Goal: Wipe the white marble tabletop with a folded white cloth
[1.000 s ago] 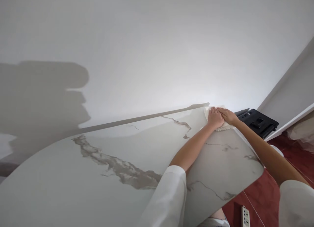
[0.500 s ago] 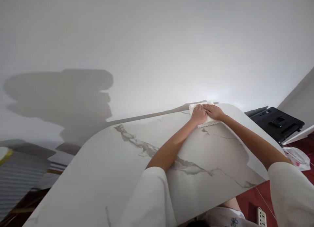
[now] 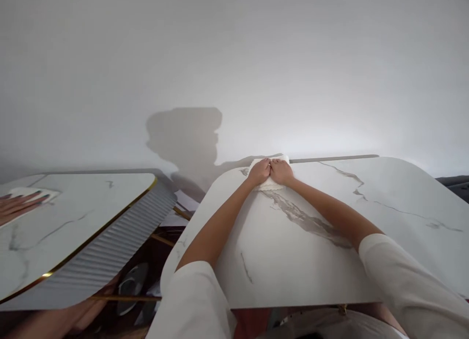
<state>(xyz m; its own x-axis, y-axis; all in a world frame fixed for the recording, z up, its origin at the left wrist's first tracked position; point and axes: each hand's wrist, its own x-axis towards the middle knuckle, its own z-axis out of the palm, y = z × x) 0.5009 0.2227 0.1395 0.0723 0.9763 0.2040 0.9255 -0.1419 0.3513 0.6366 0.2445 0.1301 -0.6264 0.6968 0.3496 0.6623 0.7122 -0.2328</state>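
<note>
A white cloth (image 3: 270, 185) with a scalloped edge lies flat near the far edge of a white marble-patterned tabletop (image 3: 293, 275). My left hand (image 3: 260, 172) presses down on the cloth with bent fingers. Close against it, my right hand (image 3: 282, 172) also grips and presses the cloth. Both arms reach straight forward across the tabletop. The middle part of the cloth is hidden beneath my hands.
A pale wall (image 3: 311, 75) rises behind the tabletop. To the left stands another marble-patterned table (image 3: 98, 192) with gold trim and a ribbed grey side. Another person's hand (image 3: 18, 205) rests there on a white cloth (image 3: 25, 191). A dark object (image 3: 458, 185) is partly visible at far right.
My hands and the cloth have moved left along the far edge of the tabletop. The view has turned left, bringing in the other table and the other person's hand.
</note>
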